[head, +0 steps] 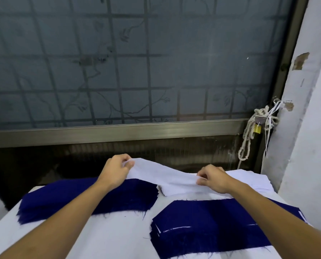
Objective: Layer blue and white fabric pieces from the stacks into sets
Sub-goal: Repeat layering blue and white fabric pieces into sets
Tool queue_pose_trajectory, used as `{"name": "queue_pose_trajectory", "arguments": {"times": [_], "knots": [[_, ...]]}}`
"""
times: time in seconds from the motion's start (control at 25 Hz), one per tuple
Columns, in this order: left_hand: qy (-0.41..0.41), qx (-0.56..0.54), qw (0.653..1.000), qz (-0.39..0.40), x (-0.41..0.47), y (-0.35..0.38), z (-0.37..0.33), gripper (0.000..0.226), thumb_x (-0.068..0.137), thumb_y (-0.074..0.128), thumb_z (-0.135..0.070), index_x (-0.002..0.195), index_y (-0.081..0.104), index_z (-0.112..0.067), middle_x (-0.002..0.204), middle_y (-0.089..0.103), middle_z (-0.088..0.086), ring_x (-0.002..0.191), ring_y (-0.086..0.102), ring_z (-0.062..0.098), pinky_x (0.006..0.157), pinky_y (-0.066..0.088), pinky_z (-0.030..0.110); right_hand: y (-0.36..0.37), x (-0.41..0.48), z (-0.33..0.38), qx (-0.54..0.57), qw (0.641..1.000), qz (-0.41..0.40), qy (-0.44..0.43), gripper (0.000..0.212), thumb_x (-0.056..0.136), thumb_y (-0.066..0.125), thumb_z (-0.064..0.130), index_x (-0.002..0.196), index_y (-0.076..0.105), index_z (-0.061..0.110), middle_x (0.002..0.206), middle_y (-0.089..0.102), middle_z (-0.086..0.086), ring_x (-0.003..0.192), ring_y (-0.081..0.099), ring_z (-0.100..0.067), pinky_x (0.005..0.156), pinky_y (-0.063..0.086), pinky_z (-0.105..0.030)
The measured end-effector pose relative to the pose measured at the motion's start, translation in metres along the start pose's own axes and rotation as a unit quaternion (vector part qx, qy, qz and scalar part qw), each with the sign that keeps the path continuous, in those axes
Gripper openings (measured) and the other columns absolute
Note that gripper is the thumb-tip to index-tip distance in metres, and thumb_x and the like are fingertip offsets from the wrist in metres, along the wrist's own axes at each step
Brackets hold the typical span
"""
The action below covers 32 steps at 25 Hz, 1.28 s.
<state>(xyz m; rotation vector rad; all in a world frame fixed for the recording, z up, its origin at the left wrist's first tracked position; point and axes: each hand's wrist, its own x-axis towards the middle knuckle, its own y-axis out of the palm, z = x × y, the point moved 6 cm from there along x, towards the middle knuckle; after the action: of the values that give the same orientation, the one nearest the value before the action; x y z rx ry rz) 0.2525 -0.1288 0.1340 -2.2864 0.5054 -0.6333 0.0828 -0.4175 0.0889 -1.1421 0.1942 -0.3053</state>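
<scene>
**White piece held between both hands**

We see the left fingers (126, 157) curled and pinching the far left corner of a white piece (161, 173). The right fingers (202, 174) pinch its right edge. The left hand (114, 168) is the higher one, so the piece slopes down toward the right hand (212, 177). Its right end lies on the white stack (249, 179) at the far right of the table (109, 238), and its left end hangs above the far edge of the blue stack (62, 200). Nearer us, under the right forearm, sits a layered pile (202, 219) with blue on top and thin white edges showing between the layers. Beyond the table are a frosted window (118, 62) with a grille, and a brass padlock (257, 129) wound in rope (246, 144). Any marking on the padlock is too small to read.
</scene>
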Motion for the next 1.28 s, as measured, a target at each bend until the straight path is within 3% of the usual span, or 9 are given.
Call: {"name": "queue_pose_trajectory", "arguments": {"times": [0.12,0.24,0.32,0.48,0.64,0.88,1.12,1.2,1.28], "knots": [[0.000,0.000,1.000,-0.029,-0.021,-0.029,0.009,0.020,0.103,0.056,-0.025,0.088,0.069,-0.028,0.085,0.070,-0.011,0.086,0.063,0.005,0.070,0.044,0.023,0.001,-0.019,0.000,-0.074,0.997,0.018,-0.007,0.033,0.100,0.059,0.040,0.125,0.066,0.020,0.126,0.057,0.006,0.122,0.048,-0.016,0.105,0.039,-0.037],[-0.022,0.011,0.999,-0.038,-0.040,-0.049,0.025,0.021,0.105,0.053,-0.025,0.091,0.067,-0.026,0.091,0.069,-0.011,0.091,0.063,0.007,0.080,0.046,0.030,0.002,-0.034,0.000,0.016,1.000,0.012,0.023,0.047,0.100,0.058,0.040,0.141,0.053,0.017,0.142,0.053,-0.001,0.133,0.049,-0.021,0.103,0.040,-0.030],[-0.052,-0.001,0.997,-0.055,-0.050,-0.063,0.035,0.022,0.106,0.051,-0.025,0.092,0.067,-0.021,0.092,0.069,-0.005,0.093,0.063,0.013,0.085,0.048,0.035,-0.006,-0.041,0.010,0.104,0.994,-0.027,0.030,0.040,0.099,0.063,0.035,0.133,0.057,0.015,0.129,0.058,0.002,0.127,0.055,-0.020,0.098,0.044,-0.030],[-0.093,-0.065,0.985,-0.132,-0.067,-0.096,0.038,0.020,0.107,0.045,-0.024,0.099,0.062,-0.018,0.095,0.064,0.000,0.089,0.059,0.015,0.070,0.045,0.028,-0.040,-0.062,0.040,0.253,0.957,-0.140,-0.031,0.012,0.096,0.068,0.026,0.091,0.072,0.016,0.089,0.069,0.001,0.090,0.063,-0.016,0.081,0.049,-0.028],[-0.118,-0.127,0.969,-0.173,-0.096,-0.099,0.047,0.012,0.106,0.047,-0.023,0.100,0.058,-0.023,0.099,0.061,-0.002,0.091,0.058,0.013,0.070,0.044,0.025,-0.029,-0.096,0.054,0.357,0.908,-0.216,-0.024,0.010,0.096,0.067,0.020,0.098,0.077,0.020,0.099,0.073,0.008,0.098,0.064,-0.009,0.078,0.046,-0.017],[-0.121,-0.106,0.972,-0.172,-0.164,-0.064,0.071,0.016,0.105,0.051,-0.016,0.112,0.065,-0.020,0.102,0.065,-0.006,0.095,0.060,0.012,0.076,0.050,0.025,0.017,-0.135,0.052,0.361,0.910,-0.201,-0.010,0.013,0.098,0.065,0.021,0.093,0.075,0.028,0.096,0.073,0.013,0.096,0.065,-0.006,0.080,0.048,-0.018],[-0.142,-0.185,0.954,-0.191,-0.234,-0.042,0.097,0.013,0.102,0.060,-0.027,0.090,0.064,-0.025,0.088,0.069,-0.008,0.082,0.064,0.016,0.047,0.050,0.019,0.052,-0.176,0.039,0.378,0.908,-0.179,-0.002,0.009,0.096,0.069,0.021,0.093,0.075,0.016,0.092,0.075,0.004,0.095,0.069,-0.011,0.086,0.053,-0.028],[-0.159,-0.192,0.952,-0.178,-0.250,-0.035,0.105,0.014,0.101,0.060,-0.027,0.088,0.065,-0.023,0.088,0.068,-0.007,0.083,0.063,0.018,0.050,0.050,0.019,0.066,-0.188,0.034,0.366,0.914,-0.178,0.010,0.008,0.096,0.069,0.023,0.093,0.073,0.016,0.092,0.074,0.004,0.095,0.068,-0.013,0.086,0.052,-0.028],[-0.168,-0.177,0.959,-0.142,-0.261,-0.029,0.114,0.014,0.101,0.062,-0.026,0.089,0.067,-0.021,0.091,0.071,-0.008,0.090,0.064,0.016,0.065,0.053,0.026,0.080,-0.200,0.030,0.361,0.917,-0.171,0.010,0.011,0.097,0.067,0.024,0.089,0.071,0.017,0.087,0.073,0.004,0.090,0.068,-0.012,0.082,0.050,-0.026]]}}
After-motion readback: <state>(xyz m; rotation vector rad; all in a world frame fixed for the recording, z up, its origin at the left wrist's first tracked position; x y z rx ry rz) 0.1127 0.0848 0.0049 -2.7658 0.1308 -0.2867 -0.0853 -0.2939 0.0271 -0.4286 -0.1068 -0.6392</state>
